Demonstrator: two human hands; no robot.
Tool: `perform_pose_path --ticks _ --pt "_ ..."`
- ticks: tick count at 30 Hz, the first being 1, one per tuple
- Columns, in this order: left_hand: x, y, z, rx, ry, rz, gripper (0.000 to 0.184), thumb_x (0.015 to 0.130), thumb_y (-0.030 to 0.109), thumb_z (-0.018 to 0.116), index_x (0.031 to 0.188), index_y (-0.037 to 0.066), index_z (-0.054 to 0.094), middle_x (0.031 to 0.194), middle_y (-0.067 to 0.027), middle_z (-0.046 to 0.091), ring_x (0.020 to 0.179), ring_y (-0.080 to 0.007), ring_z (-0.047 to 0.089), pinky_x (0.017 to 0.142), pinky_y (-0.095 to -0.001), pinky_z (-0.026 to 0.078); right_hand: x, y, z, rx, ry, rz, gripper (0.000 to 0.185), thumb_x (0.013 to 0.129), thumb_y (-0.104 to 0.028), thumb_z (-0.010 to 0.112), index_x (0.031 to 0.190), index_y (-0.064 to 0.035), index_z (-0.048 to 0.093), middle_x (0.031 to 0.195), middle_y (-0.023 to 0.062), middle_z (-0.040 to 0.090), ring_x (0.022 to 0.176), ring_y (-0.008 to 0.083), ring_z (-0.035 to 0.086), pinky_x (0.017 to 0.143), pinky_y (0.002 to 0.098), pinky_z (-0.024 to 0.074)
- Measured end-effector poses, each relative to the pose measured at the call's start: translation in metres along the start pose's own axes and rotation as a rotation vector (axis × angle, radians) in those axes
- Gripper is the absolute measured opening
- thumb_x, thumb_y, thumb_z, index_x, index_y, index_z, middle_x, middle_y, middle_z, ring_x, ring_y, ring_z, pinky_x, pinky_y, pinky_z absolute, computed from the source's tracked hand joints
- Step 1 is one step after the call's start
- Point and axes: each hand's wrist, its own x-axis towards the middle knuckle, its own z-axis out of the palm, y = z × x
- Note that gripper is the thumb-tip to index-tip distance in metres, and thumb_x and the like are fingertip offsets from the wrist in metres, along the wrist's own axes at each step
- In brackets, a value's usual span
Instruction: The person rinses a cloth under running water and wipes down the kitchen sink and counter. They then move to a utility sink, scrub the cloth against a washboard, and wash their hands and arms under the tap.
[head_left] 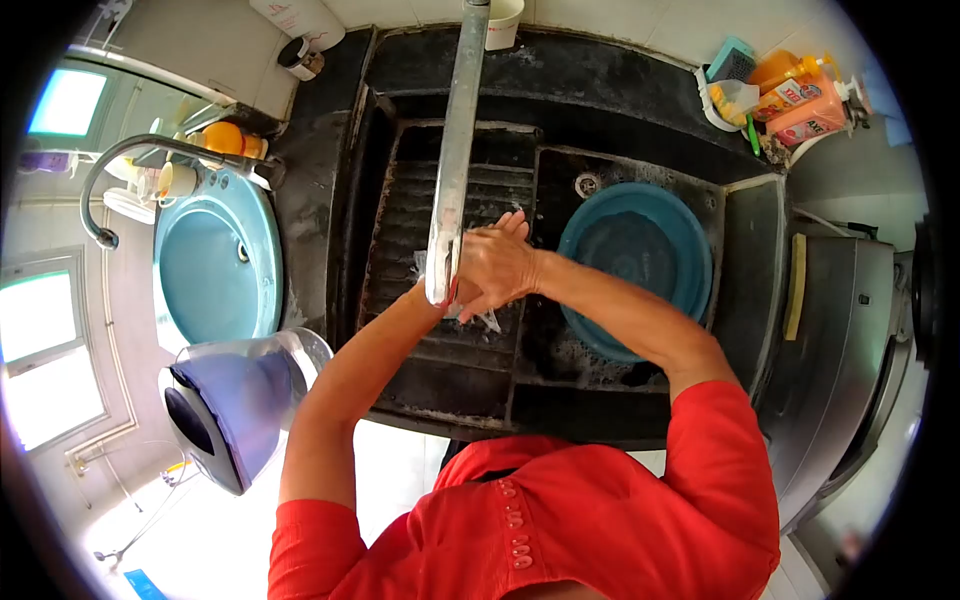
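Observation:
Under the end of the metal spout (455,170), my two hands meet over the ribbed dark washboard (425,345) of the sink. My right hand (496,262) lies across my left hand (514,224) and wraps over it. The fingertips of my left hand stick out above, stretched. The spout and my right hand hide most of its palm. A small red band shows at my left wrist. Clear, shiny water or film lies beneath the hands. Right of them, a blue-green basin (690,250) stands in the other sink compartment, apparently with water in it.
At the left is a light-blue washbasin (268,290) with a curved tap (120,150). A purple-and-clear appliance or container (235,395) stands below it. Orange and pink bottles (812,122) and a sponge (733,60) sit at the back right. A white cup (503,25) stands behind the spout.

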Motion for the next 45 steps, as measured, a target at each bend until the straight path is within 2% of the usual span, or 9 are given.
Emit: perform_pose_path --ticks 7,16,19,22,25,29,33,40,45 --pt "-0.016 0.003 0.003 0.105 -0.057 0.239 0.043 0.085 0.040 0.054 0.118 0.013 0.051 0.111 -0.0092 0.060 0.103 -0.0265 0.056 0.092 -0.0378 0.044 0.010 -0.016 -0.020 -0.131 -0.375 0.275 0.073 0.062 -0.056 0.072 0.098 0.0056 0.054 0.086 0.0252 0.062 0.069 0.0375 0.065 0.060 0.0435 0.0526" --pt "-0.010 0.000 0.009 0.148 -0.070 -0.049 0.042 0.085 0.045 0.053 0.115 0.015 0.056 0.112 -0.0054 0.059 0.103 -0.0233 0.056 0.090 -0.0372 0.045 0.030 0.014 0.000 0.216 0.010 0.599 0.031 0.086 -0.026 0.049 0.087 0.0009 0.065 0.079 0.0226 0.064 0.077 0.0379 0.063 0.072 0.0450 0.0493" --pt "0.015 0.018 -0.018 0.238 -0.246 -0.266 0.045 0.086 0.035 0.055 0.123 0.009 0.048 0.118 -0.0078 0.056 0.107 -0.0221 0.055 0.091 -0.0353 0.044 0.044 0.005 0.005 0.016 0.093 0.172 0.030 0.084 -0.031 0.053 0.088 -0.0048 0.068 0.086 0.0178 0.067 0.093 0.0314 0.062 0.075 0.0474 0.0454" --pt "0.033 0.019 -0.032 0.235 -0.366 -0.390 0.051 0.087 0.024 0.056 0.131 0.003 0.041 0.124 -0.0103 0.052 0.111 -0.0209 0.053 0.091 -0.0333 0.044 0.037 -0.040 0.016 -0.367 0.354 0.383 0.019 0.069 -0.030 0.060 0.079 -0.0141 0.062 0.075 0.0062 0.060 0.071 0.0260 0.057 0.073 0.0431 0.0424" --pt "0.031 -0.010 -0.008 0.050 -0.428 -0.536 0.055 0.089 0.028 0.055 0.133 0.001 0.038 0.125 -0.0124 0.051 0.108 -0.0227 0.055 0.086 -0.0334 0.047 0.036 -0.042 0.011 -0.285 0.365 0.210 0.021 0.072 -0.030 0.059 0.082 -0.0125 0.065 0.078 0.0094 0.060 0.078 0.0297 0.056 0.081 0.0494 0.0381" --pt "0.056 0.013 -0.029 -1.907 0.269 -1.401 0.060 0.093 0.036 0.049 0.135 -0.002 0.030 0.128 -0.0180 0.049 0.105 -0.0262 0.057 0.076 -0.0336 0.052 0.033 -0.074 0.025 0.042 0.510 0.182 0.022 0.082 -0.021 0.053 0.089 -0.0033 0.062 0.076 0.0119 0.059 0.079 0.0281 0.057 0.077 0.0445 0.0418" --pt "0.047 -0.022 0.005 -2.457 0.183 -0.980 0.064 0.096 0.043 0.040 0.137 -0.003 0.024 0.133 -0.0223 0.043 0.103 -0.0297 0.057 0.072 -0.0305 0.055 0.049 -0.121 0.031 0.271 0.573 0.067 0.021 0.076 -0.024 0.060 0.085 -0.0052 0.062 0.077 0.0088 0.059 0.081 0.0293 0.057 0.077 0.0420 0.0431" --pt "0.039 -0.035 0.021 -3.046 0.513 -1.077 0.062 0.097 0.039 0.037 0.140 -0.002 0.020 0.133 -0.0215 0.043 0.099 -0.0256 0.059 0.070 -0.0271 0.056 0.029 -0.016 0.049 0.486 0.274 0.274 0.018 0.071 -0.022 0.061 0.083 -0.0109 0.065 0.086 0.0090 0.061 0.082 0.0284 0.056 0.075 0.0422 0.0425" --pt "0.057 -0.026 0.011 -2.352 0.357 -1.089 0.063 0.097 0.043 0.032 0.140 -0.002 0.020 0.133 -0.0248 0.043 0.096 -0.0268 0.061 0.067 -0.0250 0.056 0.038 -0.071 0.033 0.409 0.610 0.214 0.016 0.075 -0.022 0.061 0.079 -0.0071 0.060 0.080 0.0058 0.059 0.078 0.0264 0.055 0.077 0.0414 0.0407"
